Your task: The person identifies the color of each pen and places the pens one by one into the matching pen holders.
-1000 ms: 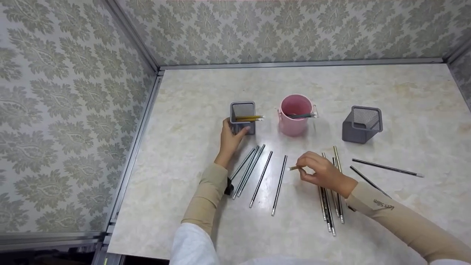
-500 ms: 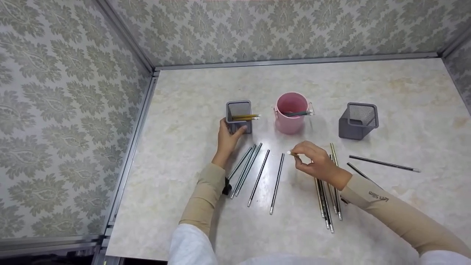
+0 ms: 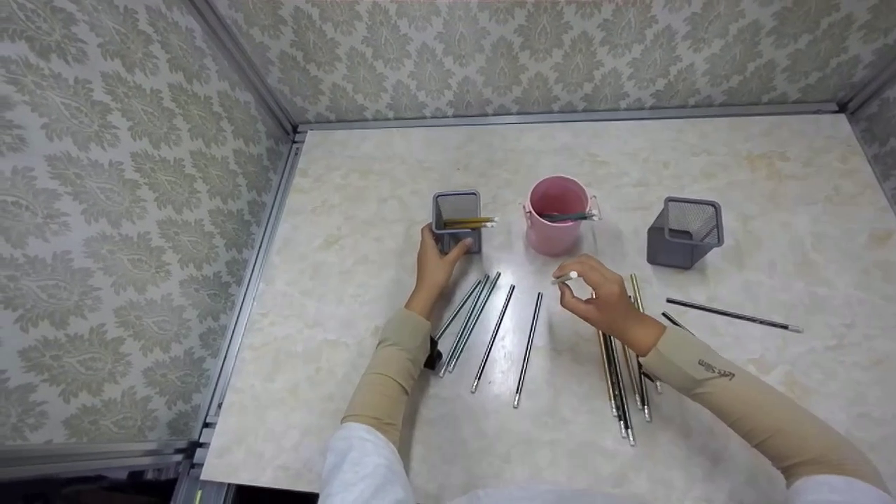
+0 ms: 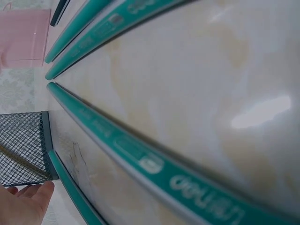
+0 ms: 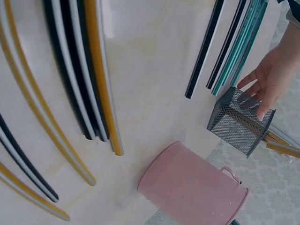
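My left hand (image 3: 435, 269) holds the grey mesh pencil holder (image 3: 456, 241) at the left, with the thumb across its front and fingers at its side. Yellow pencils (image 3: 470, 222) lean out of that holder to the right. My right hand (image 3: 603, 297) pinches a pencil (image 3: 565, 278) in front of the pink bucket, its white end showing; the rest of it is mostly hidden by the hand. In the pink bucket (image 3: 553, 238) stand green pencils (image 3: 570, 217). The right wrist view shows the left hand (image 5: 272, 77) on the holder (image 5: 236, 126) too.
A second mesh holder (image 3: 675, 248) stands at the right. Green pencils (image 3: 470, 329) and black pencils (image 3: 528, 350) lie left of centre. Below the right hand lies a bunch of black and yellow pencils (image 3: 619, 392). Another black pencil (image 3: 735, 314) lies further right.
My right hand has moved up and slightly away from me with the pencil, whose white end has turned from pointing left to pointing right. The left hand stays on the mesh holder.
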Demonstrator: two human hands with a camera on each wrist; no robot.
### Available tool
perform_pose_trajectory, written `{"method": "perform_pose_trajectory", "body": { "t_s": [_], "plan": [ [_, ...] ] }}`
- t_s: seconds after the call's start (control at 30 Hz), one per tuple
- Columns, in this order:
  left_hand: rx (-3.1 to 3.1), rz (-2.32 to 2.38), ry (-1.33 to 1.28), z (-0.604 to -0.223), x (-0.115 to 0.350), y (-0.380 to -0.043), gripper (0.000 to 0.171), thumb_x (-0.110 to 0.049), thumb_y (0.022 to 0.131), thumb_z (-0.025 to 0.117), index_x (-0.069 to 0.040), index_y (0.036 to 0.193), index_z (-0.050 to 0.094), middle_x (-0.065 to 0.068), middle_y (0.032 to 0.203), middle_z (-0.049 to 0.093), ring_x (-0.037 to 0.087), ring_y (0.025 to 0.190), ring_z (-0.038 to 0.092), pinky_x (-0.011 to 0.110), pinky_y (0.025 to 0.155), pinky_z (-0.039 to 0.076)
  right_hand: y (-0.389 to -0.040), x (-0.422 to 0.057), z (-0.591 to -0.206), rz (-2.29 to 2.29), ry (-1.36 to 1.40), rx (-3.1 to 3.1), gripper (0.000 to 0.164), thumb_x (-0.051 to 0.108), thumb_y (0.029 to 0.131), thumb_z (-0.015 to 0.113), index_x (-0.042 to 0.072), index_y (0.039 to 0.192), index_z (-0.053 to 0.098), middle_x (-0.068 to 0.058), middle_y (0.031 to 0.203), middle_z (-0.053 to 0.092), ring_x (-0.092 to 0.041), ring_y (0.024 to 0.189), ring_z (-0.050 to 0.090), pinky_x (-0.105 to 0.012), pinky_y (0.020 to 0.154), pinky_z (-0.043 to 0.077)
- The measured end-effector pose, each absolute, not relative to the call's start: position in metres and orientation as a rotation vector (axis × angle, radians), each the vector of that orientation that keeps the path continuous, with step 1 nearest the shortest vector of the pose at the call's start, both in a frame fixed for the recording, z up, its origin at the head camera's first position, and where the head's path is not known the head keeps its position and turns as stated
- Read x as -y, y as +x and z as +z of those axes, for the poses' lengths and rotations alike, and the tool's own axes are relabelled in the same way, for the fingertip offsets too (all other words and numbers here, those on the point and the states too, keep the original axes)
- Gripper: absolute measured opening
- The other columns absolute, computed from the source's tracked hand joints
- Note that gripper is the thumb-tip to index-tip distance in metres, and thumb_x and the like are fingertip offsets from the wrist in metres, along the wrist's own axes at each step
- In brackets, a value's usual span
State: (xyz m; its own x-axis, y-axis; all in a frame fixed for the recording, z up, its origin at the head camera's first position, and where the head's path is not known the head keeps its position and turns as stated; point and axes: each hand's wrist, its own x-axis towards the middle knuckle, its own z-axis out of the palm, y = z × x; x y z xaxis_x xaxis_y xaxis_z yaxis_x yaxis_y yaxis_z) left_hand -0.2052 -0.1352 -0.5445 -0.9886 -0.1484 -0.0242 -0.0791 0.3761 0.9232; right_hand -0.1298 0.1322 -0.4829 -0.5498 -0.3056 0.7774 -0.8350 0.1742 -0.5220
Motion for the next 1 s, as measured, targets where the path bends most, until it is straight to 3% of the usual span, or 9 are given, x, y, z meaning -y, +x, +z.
{"method": "perform_pose_trajectory", "body": {
  "t_s": [0.53,1.0],
  "plan": [
    [2.538,-1.726,0.218,-0.545,0.134,-0.203,0.071,-0.031,0.085,0.071,-0.004,0.139,0.033,0.015,0.142,0.046,0.025,0.136,0.039,0.035,0.114,0.029,-0.143,-0.115,-0.466,1.337,0.937,1.929,0.026,-0.019,0.068,0.064,-0.007,0.092,0.062,-0.017,0.087,0.064,-0.024,0.084,0.061,-0.013,0.088,0.047],
    [2.554,-1.700,0.197,-0.544,0.137,-0.204,0.072,-0.033,0.088,0.067,-0.003,0.141,0.030,0.017,0.144,0.042,0.027,0.137,0.038,0.035,0.114,0.029,-0.155,-0.103,-0.456,1.444,0.874,1.948,0.023,-0.022,0.069,0.062,-0.008,0.087,0.058,-0.016,0.087,0.065,-0.022,0.084,0.063,-0.014,0.082,0.049]
  ]
}}
